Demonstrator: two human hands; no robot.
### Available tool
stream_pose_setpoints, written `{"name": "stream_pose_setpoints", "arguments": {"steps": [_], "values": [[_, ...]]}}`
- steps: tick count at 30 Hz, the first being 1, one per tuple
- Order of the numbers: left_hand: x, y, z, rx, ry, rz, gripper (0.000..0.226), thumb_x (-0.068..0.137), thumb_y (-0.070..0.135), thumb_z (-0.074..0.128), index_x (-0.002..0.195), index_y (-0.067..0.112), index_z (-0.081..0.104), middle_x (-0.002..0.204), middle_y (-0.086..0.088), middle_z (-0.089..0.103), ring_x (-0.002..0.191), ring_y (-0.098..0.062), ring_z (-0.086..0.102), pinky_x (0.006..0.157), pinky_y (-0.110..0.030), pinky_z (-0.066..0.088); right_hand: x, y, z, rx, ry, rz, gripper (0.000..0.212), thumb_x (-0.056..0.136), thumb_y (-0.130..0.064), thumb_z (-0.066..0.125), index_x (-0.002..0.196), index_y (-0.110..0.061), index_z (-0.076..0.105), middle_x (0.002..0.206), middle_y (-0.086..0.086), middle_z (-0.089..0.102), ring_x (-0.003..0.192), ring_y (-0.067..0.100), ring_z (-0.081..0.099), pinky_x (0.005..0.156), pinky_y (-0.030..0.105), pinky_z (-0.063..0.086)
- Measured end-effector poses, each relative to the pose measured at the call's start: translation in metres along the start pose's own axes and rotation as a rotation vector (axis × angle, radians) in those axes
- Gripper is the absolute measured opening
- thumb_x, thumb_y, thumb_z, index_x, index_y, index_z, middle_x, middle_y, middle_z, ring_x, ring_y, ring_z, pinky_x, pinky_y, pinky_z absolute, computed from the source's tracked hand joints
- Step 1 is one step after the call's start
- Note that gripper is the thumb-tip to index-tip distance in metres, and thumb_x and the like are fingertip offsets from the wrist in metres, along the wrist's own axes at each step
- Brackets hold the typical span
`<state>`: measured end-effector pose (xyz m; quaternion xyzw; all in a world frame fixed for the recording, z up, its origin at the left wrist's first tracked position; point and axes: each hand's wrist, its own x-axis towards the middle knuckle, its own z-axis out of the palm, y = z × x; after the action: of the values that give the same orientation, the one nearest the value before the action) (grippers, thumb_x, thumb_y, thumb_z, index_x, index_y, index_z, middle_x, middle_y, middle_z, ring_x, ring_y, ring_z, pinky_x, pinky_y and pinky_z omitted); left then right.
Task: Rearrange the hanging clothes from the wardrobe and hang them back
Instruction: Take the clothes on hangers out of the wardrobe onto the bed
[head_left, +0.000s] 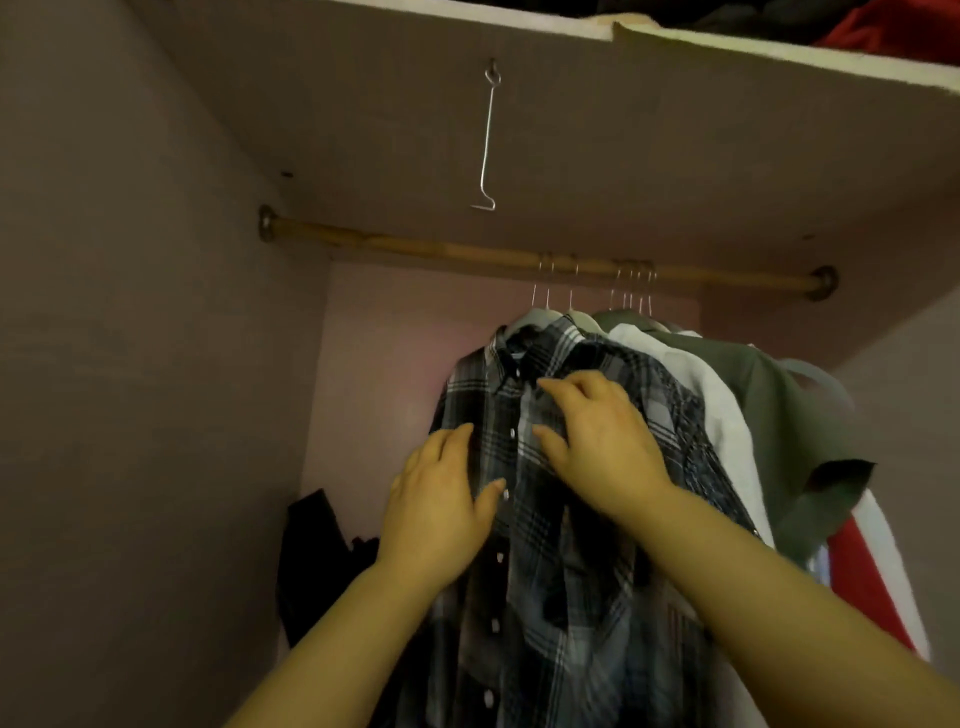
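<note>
We see the plaid shirt (519, 525) hanging on the wooden rail (415, 247), first in the row, just beside a white shirt (722, 410) and a green garment (779, 395). Our left hand (441, 499) rests on the shirt's button side with relaxed, nearly straight fingers and grips nothing. Our right hand (602, 441) lies on the cloth below the collar with bent fingers, and we cannot tell if it pinches the fabric.
</note>
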<state>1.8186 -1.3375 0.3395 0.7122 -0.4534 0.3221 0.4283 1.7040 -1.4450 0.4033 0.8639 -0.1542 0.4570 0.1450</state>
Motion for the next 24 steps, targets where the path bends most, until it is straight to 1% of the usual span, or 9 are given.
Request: {"name": "stream_pose_setpoints", "arguments": {"steps": [2,5,8,11,15,18,21,24], "values": [[0.023,-0.007,0.007,0.013,0.018,-0.033,0.066,0.090,0.044,0.052,0.145,0.020,0.025,0.144,0.000,0.035,0.131,-0.017,0.033,0.106,-0.035,0.033,0.034,0.011,0.010,0.009,0.036,-0.012,0.052,0.096,-0.036,0.048,0.143,-0.020,0.033,0.142,0.006,0.034,0.129,0.027,0.032,0.108,0.038,0.030],[0.056,-0.013,0.018,0.053,0.047,-0.047,0.065,0.090,0.043,0.052,0.144,0.018,0.025,0.142,-0.002,0.036,0.129,-0.019,0.034,0.103,-0.032,0.032,0.080,0.023,0.023,-0.009,0.103,-0.092,0.051,0.096,-0.033,0.050,0.142,-0.018,0.034,0.142,0.007,0.035,0.129,0.028,0.032,0.107,0.037,0.028],[0.086,-0.016,0.029,0.078,0.087,-0.036,0.064,0.091,0.043,0.051,0.144,0.019,0.025,0.143,-0.001,0.036,0.130,-0.019,0.033,0.102,-0.032,0.032,0.114,0.036,0.036,-0.019,0.166,-0.144,0.055,0.095,-0.031,0.050,0.144,-0.016,0.031,0.144,0.008,0.034,0.132,0.027,0.030,0.109,0.035,0.022],[0.110,-0.018,0.040,0.091,0.106,-0.039,0.065,0.091,0.044,0.050,0.145,0.018,0.024,0.145,-0.002,0.034,0.132,-0.020,0.032,0.104,-0.033,0.032,0.132,0.062,0.050,-0.071,0.204,-0.110,0.059,0.094,-0.036,0.050,0.145,-0.016,0.028,0.147,0.007,0.033,0.134,0.025,0.030,0.111,0.034,0.019],[0.141,-0.016,0.054,0.091,0.126,-0.021,0.064,0.092,0.042,0.050,0.145,0.016,0.024,0.145,-0.004,0.033,0.131,-0.023,0.033,0.104,-0.035,0.032,0.136,0.103,0.069,-0.150,0.228,-0.074,0.072,0.089,-0.048,0.053,0.146,-0.013,0.026,0.145,0.007,0.038,0.132,0.025,0.035,0.108,0.034,0.027],[0.168,-0.013,0.064,0.110,0.166,0.028,0.065,0.093,0.040,0.050,0.146,0.014,0.023,0.148,-0.006,0.031,0.133,-0.025,0.031,0.106,-0.037,0.030,0.138,0.123,0.081,-0.208,0.249,-0.082,0.081,0.084,-0.057,0.056,0.144,-0.010,0.030,0.139,0.008,0.046,0.126,0.027,0.042,0.106,0.035,0.031],[0.196,-0.010,0.076,0.152,0.166,0.067,0.066,0.093,0.041,0.049,0.146,0.014,0.021,0.149,-0.007,0.029,0.135,-0.026,0.029,0.107,-0.039,0.029,0.141,0.135,0.089,-0.211,0.307,-0.106,0.081,0.079,-0.054,0.064,0.139,-0.005,0.040,0.128,0.013,0.055,0.116,0.032,0.050,0.100,0.041,0.039],[0.220,-0.006,0.089,0.215,0.175,0.099,0.064,0.093,0.043,0.048,0.145,0.015,0.024,0.147,-0.006,0.033,0.132,-0.027,0.032,0.103,-0.040,0.032,0.145,0.141,0.094,-0.166,0.399,-0.129,0.073,0.075,-0.050,0.069,0.130,-0.005,0.053,0.119,0.014,0.061,0.108,0.034,0.056,0.090,0.043,0.045]]}}
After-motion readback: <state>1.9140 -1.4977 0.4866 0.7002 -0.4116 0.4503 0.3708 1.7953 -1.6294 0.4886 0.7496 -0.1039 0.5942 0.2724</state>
